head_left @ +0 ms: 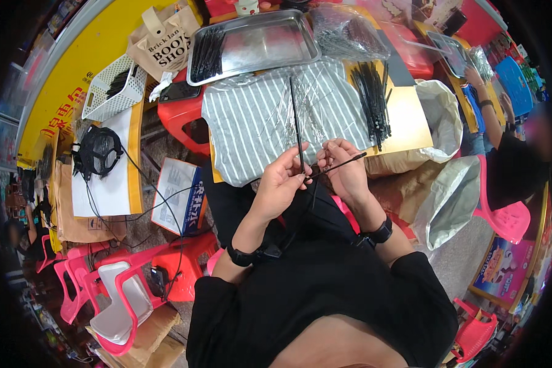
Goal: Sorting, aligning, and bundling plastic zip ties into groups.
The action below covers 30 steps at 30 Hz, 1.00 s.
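My left hand (278,186) is closed on a thin black stick (296,116) that points away over the striped cloth. A second thin black stick (347,163) lies across the fingers of my right hand (348,175), one end reaching the left fingertips. My right thumb and fingertips are pinched together; anything fine between them is too small to make out. Both hands are above the near edge of the grey-and-white striped cloth (239,122). Loose thin silvery wires (282,116) are scattered on it. To the right lies a bundle of black sticks (371,107).
Beyond the cloth is a metal tray (257,46) with black sticks, beside a clear plastic bag (349,37). A white basket (98,98) and a coiled black cable (98,150) are at left. Open sacks (451,196) stand at right; another person (518,159) works beyond.
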{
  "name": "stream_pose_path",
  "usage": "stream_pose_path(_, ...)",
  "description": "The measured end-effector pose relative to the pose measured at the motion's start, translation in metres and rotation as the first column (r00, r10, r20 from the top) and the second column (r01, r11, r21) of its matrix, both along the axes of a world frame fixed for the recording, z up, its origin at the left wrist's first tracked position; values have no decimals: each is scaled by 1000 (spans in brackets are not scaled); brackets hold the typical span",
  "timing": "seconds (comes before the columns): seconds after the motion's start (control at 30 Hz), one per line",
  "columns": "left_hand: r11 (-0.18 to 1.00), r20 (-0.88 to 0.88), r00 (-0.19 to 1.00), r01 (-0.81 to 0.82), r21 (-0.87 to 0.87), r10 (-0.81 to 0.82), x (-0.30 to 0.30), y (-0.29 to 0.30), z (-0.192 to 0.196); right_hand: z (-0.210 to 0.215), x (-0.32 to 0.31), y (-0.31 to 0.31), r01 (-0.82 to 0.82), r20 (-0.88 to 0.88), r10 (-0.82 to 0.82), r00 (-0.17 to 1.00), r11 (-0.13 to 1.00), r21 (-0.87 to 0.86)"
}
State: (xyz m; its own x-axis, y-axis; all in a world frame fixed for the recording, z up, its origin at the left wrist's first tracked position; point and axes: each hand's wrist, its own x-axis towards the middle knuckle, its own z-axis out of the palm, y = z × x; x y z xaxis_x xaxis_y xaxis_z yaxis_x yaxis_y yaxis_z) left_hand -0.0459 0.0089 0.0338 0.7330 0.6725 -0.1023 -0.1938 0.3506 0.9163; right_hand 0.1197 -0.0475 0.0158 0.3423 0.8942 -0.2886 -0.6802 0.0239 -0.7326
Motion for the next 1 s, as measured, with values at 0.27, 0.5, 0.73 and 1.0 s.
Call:
stream_pose_path(0.27, 991, -87, 995, -37, 127, 48, 0, -1, -2, -2, 0, -1, 9, 71, -9, 997, 1000, 0)
stream_pose_path(0.5, 984, -89, 995, -39, 174, 55, 0, -1, -6, -4, -2, -2, 42, 89, -39, 995, 999, -35)
stream_pose_path(0.73, 988, -60, 997, -29, 150, 39, 1, 1, -10, -12, 2, -1, 79, 49, -75, 996, 992, -96)
stream_pose_path(1.0, 974, -123, 983, -112, 197, 138, 1, 2, -25, 40, 24, -1, -37, 590, 95, 802, 993, -109)
